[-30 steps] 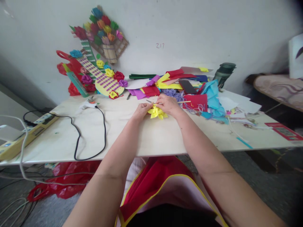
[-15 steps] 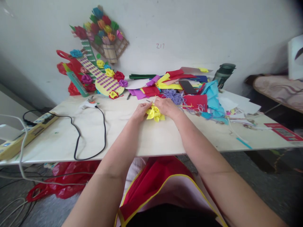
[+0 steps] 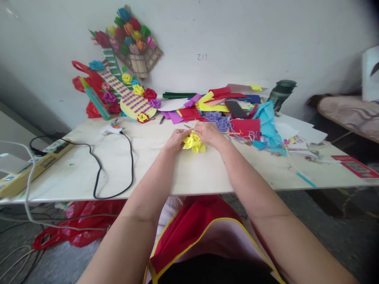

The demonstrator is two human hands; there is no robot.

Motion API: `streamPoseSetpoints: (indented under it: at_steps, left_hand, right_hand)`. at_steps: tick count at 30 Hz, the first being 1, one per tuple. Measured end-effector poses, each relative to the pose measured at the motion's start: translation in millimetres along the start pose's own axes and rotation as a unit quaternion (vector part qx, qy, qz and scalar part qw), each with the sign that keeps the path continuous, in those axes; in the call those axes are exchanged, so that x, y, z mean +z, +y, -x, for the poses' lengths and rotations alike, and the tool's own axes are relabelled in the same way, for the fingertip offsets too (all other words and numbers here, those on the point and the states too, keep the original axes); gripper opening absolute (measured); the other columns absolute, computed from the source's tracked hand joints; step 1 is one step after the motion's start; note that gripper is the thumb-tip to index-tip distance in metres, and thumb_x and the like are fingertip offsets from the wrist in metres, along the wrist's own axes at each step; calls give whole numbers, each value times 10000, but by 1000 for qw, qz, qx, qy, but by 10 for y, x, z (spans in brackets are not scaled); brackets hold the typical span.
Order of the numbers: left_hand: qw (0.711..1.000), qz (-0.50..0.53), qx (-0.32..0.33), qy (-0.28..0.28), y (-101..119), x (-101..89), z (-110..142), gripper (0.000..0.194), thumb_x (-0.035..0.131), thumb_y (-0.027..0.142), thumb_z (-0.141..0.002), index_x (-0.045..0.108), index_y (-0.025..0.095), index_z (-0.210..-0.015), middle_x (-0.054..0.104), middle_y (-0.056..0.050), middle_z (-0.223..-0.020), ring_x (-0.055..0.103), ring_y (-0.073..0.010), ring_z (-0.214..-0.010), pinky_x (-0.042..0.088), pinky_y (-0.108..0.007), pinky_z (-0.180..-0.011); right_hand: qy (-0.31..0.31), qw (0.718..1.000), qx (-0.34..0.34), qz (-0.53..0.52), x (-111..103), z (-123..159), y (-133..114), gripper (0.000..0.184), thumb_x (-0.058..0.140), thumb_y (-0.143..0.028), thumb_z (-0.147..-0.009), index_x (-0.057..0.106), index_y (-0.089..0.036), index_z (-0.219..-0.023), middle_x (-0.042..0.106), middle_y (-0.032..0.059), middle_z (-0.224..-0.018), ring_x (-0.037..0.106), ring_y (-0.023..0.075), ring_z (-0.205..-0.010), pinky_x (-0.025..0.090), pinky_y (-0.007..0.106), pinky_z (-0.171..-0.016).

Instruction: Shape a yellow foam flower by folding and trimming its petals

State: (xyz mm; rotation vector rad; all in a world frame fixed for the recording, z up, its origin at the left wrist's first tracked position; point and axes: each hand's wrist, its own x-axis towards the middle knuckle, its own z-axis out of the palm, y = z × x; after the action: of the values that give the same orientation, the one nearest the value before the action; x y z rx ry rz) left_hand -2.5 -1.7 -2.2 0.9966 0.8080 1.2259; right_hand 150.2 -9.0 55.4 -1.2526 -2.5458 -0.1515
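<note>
Wall (image 3: 183,35), pale, 1, bears a handwritten 217. Table (image 3: 154,169), pale-topped, 1, stands before it. Heap of coloured sheets (image 3: 220,93) lies along the table's rear. Power strip (image 3: 32,176), yellow-sided, 1, lies at far left. Bottle (image 3: 280,96), dark green, 1, stands at the heap's right end. Hands, 2, bare: left hand (image 3: 177,139) has its fingers closed on the left side of the yellow flower (image 3: 194,143); right hand (image 3: 209,133) has its fingers bunched in a pinch at the flower's upper edge, tips partly hidden. White corded tool (image 3: 111,129), probably a glue gun, lies left of the hands, untouched. Yellow flower, 1, sits between the 2 hands, petals spread toward the person; whether it touches the tabletop cannot be told. Thin stick (image 3: 233,133), 1, emerges rightward from the right hand; whether those fingers grip it cannot be told. Step in hand, by judgement: securing the petals at the flower's base around the stick. Next move, by judgement, calls for a steady left hold while the right fingers tighten the base, leaving the open petals uncrushed.
</note>
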Motion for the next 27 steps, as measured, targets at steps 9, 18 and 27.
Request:
streamPoseSetpoints:
  at_steps: [9, 18, 27]
  left_hand:
    - [999, -31, -6, -4, -15, -54, -7, 396, 876, 392, -526, 627, 107, -641, 637, -33, -569, 592, -134, -514, 458, -258, -555]
    - [999, -36, -1, 1, 0, -59, -8, 352, 868, 336, -517, 645, 110, -669, 667, -33, -615, 623, -137, -559, 471, -261, -601]
    - [999, -39, 3, -9, 18, -64, 2, 268, 824, 262, -541, 644, 116, -674, 669, -29, -613, 623, -135, -564, 470, -254, -599]
  right_hand:
    - [41, 985, -13, -167, 231, -120, 251, 250, 502, -154, -823, 746, -112, -788, 706, 94, -939, 627, 174, -891, 445, 257, -811]
    - [6, 992, -5, -123, 98, -24, 262, 318, 467, -255, -873, 754, -159, -971, 659, 99, -1089, 591, 193, -967, 437, 283, -839]
    - [-20, 998, 10, -53, -30, 40, 183, 353, 428, -320, -926, 742, -188, -1018, 660, 93, -1094, 589, 199, -953, 408, 287, -780]
